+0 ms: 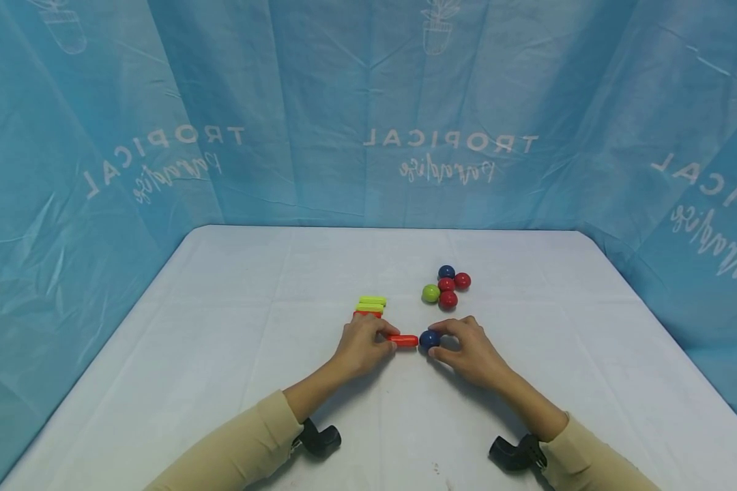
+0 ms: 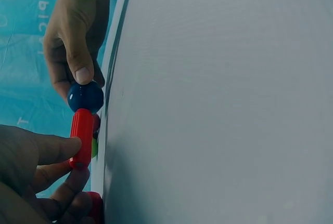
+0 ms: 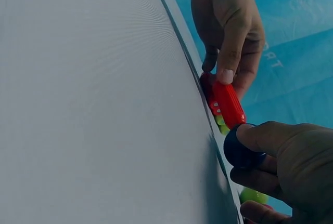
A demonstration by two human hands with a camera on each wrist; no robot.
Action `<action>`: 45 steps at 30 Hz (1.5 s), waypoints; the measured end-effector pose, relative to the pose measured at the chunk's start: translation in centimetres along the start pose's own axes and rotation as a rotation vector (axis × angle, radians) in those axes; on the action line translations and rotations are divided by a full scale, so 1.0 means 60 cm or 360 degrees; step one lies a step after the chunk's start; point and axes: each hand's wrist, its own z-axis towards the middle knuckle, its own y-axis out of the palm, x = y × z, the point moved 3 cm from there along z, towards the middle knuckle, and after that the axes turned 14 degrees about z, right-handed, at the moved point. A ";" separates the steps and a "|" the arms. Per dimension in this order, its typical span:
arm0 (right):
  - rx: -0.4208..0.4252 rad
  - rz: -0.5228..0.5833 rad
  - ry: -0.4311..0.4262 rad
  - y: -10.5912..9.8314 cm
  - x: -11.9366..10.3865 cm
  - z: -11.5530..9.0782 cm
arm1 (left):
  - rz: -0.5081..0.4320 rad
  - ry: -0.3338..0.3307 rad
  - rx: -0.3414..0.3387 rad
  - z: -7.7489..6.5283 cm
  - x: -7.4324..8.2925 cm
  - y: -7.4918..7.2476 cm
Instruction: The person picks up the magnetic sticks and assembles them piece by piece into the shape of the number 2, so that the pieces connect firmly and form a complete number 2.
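Observation:
My left hand pinches a short red rod between thumb and fingers. Facing it, my right hand holds a dark blue ball by its sides. In the left wrist view, the end of the ribbed red rod meets the blue ball; the right wrist view shows the same contact. Just beyond my left hand lie two yellow-green rods and another red rod, partly hidden by the fingers.
Past my right hand sits a loose cluster of balls: a blue ball, a green ball and several red balls. They rest on a white-covered table. Blue printed curtains enclose its back and sides.

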 end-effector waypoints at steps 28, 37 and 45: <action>-0.0004 0.0017 0.0029 -0.005 0.005 -0.008 | -0.0058 -0.0025 -0.0002 0.027 0.003 -0.007; 0.0006 0.0051 0.0025 -0.006 0.012 -0.010 | -0.0005 -0.0102 0.0003 0.091 0.003 -0.020; -0.0008 0.0057 0.0011 -0.009 0.016 -0.015 | -0.0027 -0.0146 -0.0139 0.141 0.003 -0.008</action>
